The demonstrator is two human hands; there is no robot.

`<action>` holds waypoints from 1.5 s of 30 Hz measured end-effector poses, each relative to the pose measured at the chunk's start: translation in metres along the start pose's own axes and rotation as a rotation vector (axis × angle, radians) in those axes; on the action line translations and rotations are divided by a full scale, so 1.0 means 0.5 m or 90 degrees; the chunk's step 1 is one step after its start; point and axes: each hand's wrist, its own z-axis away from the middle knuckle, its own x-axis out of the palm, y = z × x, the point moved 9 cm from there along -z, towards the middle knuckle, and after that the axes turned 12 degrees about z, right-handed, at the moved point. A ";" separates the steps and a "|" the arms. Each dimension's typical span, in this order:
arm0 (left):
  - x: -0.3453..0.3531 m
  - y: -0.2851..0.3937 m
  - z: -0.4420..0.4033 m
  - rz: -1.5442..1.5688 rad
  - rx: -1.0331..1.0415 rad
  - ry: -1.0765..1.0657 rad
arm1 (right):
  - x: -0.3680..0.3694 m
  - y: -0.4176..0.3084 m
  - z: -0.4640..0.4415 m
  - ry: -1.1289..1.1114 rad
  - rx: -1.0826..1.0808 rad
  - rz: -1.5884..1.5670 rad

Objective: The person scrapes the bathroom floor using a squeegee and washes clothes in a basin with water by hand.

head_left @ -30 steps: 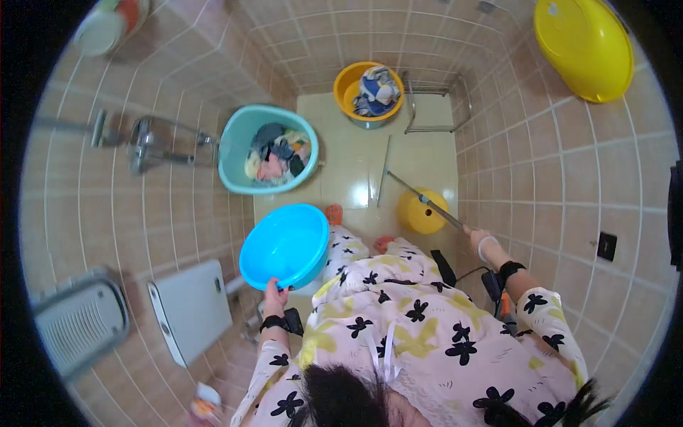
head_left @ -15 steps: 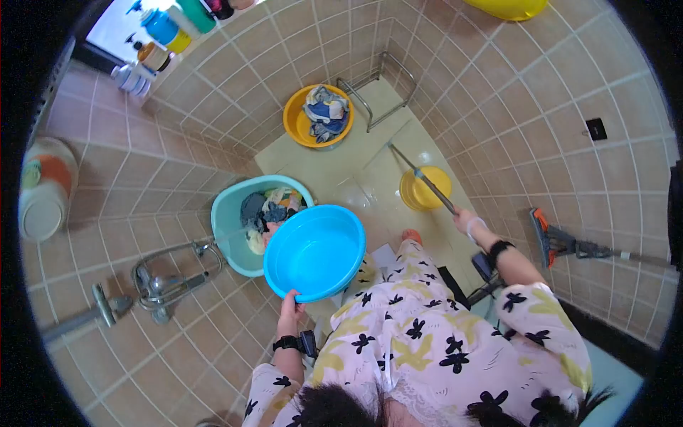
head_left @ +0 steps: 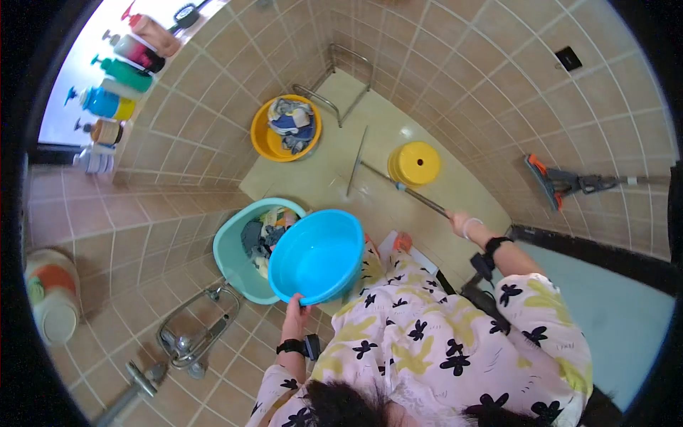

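My left hand [head_left: 297, 307] grips the near rim of a blue basin [head_left: 316, 256], which is tilted so its inside faces up; no contents show in it. The basin overlaps the right edge of a light teal tub [head_left: 231, 249] of clothes [head_left: 267, 235]. In my right hand [head_left: 461, 223] is the grey handle of a floor squeegee [head_left: 420, 198]. Its thin blade [head_left: 358, 162] lies on the wet-looking tile floor, left of a yellow stool [head_left: 416, 164].
An orange basin [head_left: 260, 140] with clothes stands by the left wall, near a metal rack [head_left: 343, 107]. Several bottles [head_left: 122, 73] line the window ledge. A shower fixture [head_left: 186, 345] is at lower left. A grey-and-orange mop [head_left: 569, 181] leans on the right wall.
The squeegee blade has moved left across the floor, away from the stool, and its handle lies flatter. The view has turned. My left hand keeps its hold on the blue basin.
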 end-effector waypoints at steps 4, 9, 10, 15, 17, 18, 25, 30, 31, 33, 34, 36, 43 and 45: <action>0.036 0.021 -0.020 0.021 -0.096 0.025 | 0.077 0.061 0.165 -0.093 -0.010 0.052; 0.092 0.106 -0.087 -0.045 0.009 -0.087 | 0.132 0.076 0.311 -0.219 0.009 0.123; 0.113 0.116 -0.091 -0.060 0.028 -0.093 | 0.142 0.079 0.334 -0.246 0.016 0.141; 0.143 0.157 -0.092 -0.040 0.078 -0.060 | 0.217 0.079 0.428 -0.268 0.048 0.112; 0.158 0.154 -0.124 -0.066 0.053 -0.133 | 0.250 0.086 0.472 -0.277 0.069 0.077; 0.162 0.156 -0.138 -0.074 0.049 -0.135 | 0.268 0.094 0.494 -0.282 0.087 0.049; 0.202 0.118 -0.112 -0.143 0.019 -0.103 | 0.395 0.112 0.662 -0.347 0.192 -0.080; 0.184 0.098 -0.165 -0.192 -0.031 -0.094 | 0.430 0.130 0.738 -0.223 0.374 -0.258; 0.189 0.109 -0.182 -0.281 0.054 -0.195 | 0.490 0.147 0.723 -0.144 0.389 -0.274; 0.231 0.116 -0.168 -0.372 0.142 -0.301 | 0.530 0.163 0.672 -0.089 0.450 -0.402; 0.227 0.110 -0.161 -0.314 0.066 -0.224 | 0.555 0.180 0.636 -0.031 0.503 -0.526; 0.251 0.104 -0.095 -0.258 -0.003 -0.152 | 0.549 0.204 0.547 0.005 0.544 -0.747; 0.340 0.119 0.076 -0.291 0.042 -0.151 | 0.518 0.362 0.258 0.014 0.624 -0.984; 0.334 0.139 0.054 -0.259 0.029 -0.080 | 0.602 0.399 0.185 -0.004 0.543 -0.767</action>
